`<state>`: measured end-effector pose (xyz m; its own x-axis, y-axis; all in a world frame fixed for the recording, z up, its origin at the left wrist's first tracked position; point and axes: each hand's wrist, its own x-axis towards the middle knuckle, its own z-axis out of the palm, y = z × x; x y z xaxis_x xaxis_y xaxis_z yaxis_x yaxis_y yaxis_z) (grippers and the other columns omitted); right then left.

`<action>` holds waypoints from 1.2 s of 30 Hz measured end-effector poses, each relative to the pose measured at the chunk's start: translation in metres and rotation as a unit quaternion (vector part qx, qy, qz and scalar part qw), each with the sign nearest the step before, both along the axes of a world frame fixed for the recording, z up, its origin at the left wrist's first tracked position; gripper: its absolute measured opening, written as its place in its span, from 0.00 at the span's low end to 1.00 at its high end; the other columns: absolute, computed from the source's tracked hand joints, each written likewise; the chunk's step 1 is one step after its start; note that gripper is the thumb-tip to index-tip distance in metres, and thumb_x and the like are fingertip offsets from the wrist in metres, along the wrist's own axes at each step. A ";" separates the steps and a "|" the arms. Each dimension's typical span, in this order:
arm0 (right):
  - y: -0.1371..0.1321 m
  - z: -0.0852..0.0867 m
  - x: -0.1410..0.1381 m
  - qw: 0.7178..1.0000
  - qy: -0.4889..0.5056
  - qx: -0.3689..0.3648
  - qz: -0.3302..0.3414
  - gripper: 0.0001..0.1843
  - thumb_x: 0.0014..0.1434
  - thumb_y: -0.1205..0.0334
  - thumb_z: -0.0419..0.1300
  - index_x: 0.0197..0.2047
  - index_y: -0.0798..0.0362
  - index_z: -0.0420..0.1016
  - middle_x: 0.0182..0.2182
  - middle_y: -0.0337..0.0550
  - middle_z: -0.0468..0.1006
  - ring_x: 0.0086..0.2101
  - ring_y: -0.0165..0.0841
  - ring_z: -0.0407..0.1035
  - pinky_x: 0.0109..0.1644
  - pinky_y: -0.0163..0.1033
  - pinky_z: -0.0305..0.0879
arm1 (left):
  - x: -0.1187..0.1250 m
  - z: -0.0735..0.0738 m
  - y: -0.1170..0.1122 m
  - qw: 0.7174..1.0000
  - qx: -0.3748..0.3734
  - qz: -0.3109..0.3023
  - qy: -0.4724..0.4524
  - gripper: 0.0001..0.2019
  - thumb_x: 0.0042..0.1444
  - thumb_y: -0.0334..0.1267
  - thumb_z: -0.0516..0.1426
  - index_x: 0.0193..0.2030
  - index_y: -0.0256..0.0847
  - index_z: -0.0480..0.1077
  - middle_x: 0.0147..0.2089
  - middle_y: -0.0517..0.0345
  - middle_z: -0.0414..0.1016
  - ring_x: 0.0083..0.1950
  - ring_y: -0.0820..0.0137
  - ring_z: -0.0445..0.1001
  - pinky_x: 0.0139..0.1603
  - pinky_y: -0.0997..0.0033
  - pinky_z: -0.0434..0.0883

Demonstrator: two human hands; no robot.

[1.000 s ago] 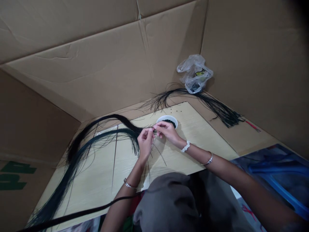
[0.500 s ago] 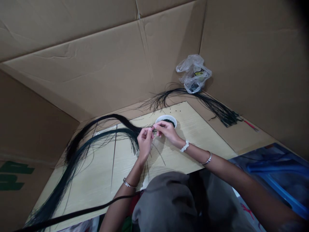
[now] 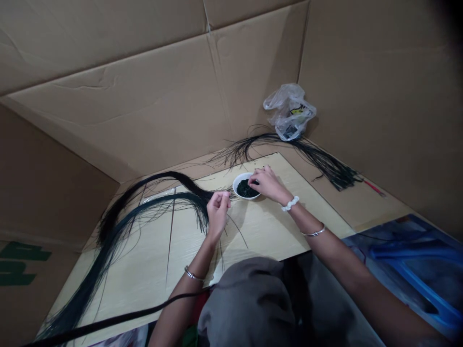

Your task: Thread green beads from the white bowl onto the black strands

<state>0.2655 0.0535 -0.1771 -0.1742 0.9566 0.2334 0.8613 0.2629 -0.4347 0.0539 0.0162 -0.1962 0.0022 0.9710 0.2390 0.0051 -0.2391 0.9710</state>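
Note:
My left hand point(image 3: 218, 211) pinches a bunch of fine black strands point(image 3: 152, 179) that sweep left across a pale wood-grain board point(image 3: 253, 226) and trail toward its near corner. My right hand point(image 3: 266, 185) is bent over a small white bowl point(image 3: 237, 185), with its fingertips at the rim, above small dark green pieces point(image 3: 245, 189). I cannot tell whether those fingers hold a piece. The right wrist wears a white beaded bracelet point(image 3: 290, 203).
A second hank of black strands point(image 3: 318, 156) lies beyond the board, below a crumpled plastic bag point(image 3: 289, 113). A small red stick point(image 3: 374, 189) lies at its tip. Cardboard walls point(image 3: 144, 96) surround the area. A blue object point(image 3: 408, 255) lies at right; grey cloth point(image 3: 249, 299) fills the near edge.
My right hand has left the strands at my left hand and moved up and right to the bowl, uncovering it. My left hand stays on the strands.

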 end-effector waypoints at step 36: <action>0.013 -0.005 -0.009 0.984 0.170 -0.045 0.014 0.07 0.57 0.61 0.64 0.33 0.53 0.83 0.37 0.46 0.82 0.46 0.42 0.67 0.54 0.47 0.55 | 0.003 -0.001 0.000 1.000 -0.014 -0.013 0.015 0.17 0.60 0.51 0.60 0.35 0.37 0.72 0.22 0.65 0.64 0.24 0.77 0.58 0.24 0.77 0.54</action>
